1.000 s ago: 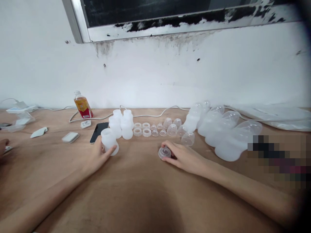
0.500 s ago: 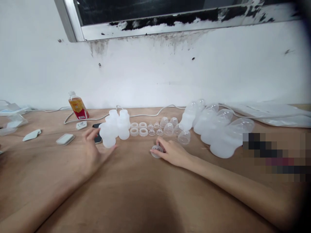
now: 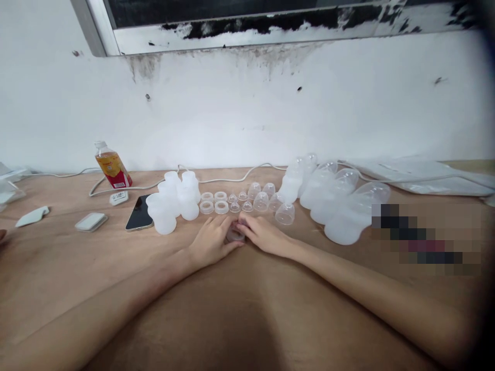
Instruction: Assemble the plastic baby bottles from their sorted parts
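Observation:
Both hands meet on the table over a small clear collar ring (image 3: 235, 235), with what looks like a silicone nipple in it. My left hand (image 3: 211, 239) curves its fingers and thumb round the ring's left side. My right hand (image 3: 266, 234) has its fingertips closed at the ring's top right; they partly hide it. Just behind stand several loose collar rings (image 3: 221, 207) and several clear nipples (image 3: 247, 206). Domed clear caps (image 3: 285, 214) stand right of these. Frosted white bottles (image 3: 165, 219) are grouped to the left.
A larger group of frosted bottles with clear domes (image 3: 344, 226) stands on the right. Farther left lie a phone (image 3: 139, 214), a square white case (image 3: 91, 221) and an upright drink bottle (image 3: 113, 166). A white cable (image 3: 247, 180) runs along the wall, and plastic sheeting (image 3: 421, 175) lies back right.
My left hand has come rightward from beside the white bottles and closed round the collar ring. My right hand stays at the ring, which has shifted slightly left in view. The phone is uncovered.

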The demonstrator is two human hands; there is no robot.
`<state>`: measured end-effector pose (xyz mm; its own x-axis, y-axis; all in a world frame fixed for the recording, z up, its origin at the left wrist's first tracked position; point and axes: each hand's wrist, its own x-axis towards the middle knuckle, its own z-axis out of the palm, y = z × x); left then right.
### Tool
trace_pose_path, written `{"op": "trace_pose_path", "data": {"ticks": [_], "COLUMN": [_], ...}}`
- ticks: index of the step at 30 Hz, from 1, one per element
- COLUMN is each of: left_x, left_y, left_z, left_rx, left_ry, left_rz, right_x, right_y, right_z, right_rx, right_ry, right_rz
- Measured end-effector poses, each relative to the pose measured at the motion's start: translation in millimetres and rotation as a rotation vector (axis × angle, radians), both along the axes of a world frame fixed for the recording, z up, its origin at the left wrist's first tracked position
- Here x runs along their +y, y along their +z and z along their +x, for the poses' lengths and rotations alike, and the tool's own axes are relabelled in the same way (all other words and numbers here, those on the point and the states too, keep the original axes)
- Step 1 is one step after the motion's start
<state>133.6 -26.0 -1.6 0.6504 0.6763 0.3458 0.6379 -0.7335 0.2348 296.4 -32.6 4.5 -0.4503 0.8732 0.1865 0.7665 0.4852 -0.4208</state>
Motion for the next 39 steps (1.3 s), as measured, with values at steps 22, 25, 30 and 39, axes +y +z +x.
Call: {"op": "trace_pose_path", "data": {"ticks": [22,25,30,39], "left_x": [10.1,9.7,8.6,9.1], "left_y": [-10.7,-10.2,-9.6,-10.0], "left_z": [-11.1,-10.7,-10.6,-10.2], "left_rx": [0.025,0.022,0.038,0.051], "left_ry": [0.161,0.179,0.182,0.207], "left_rz": [0.167,0.166,0.172,0.158], "right_x": [6.0,6.6,8.4,5.2], "right_y": [-12.1,-13.7,-15.6,-11.2], "right_z": [6.0,6.3,6.4,4.1], "right_rx": [0.144,0.085,0.098,0.142], "right_ry": [-0.213,-0.282,-0.273,-0.258], "right_rz": [0.137,0.222,0.167,0.159]}}
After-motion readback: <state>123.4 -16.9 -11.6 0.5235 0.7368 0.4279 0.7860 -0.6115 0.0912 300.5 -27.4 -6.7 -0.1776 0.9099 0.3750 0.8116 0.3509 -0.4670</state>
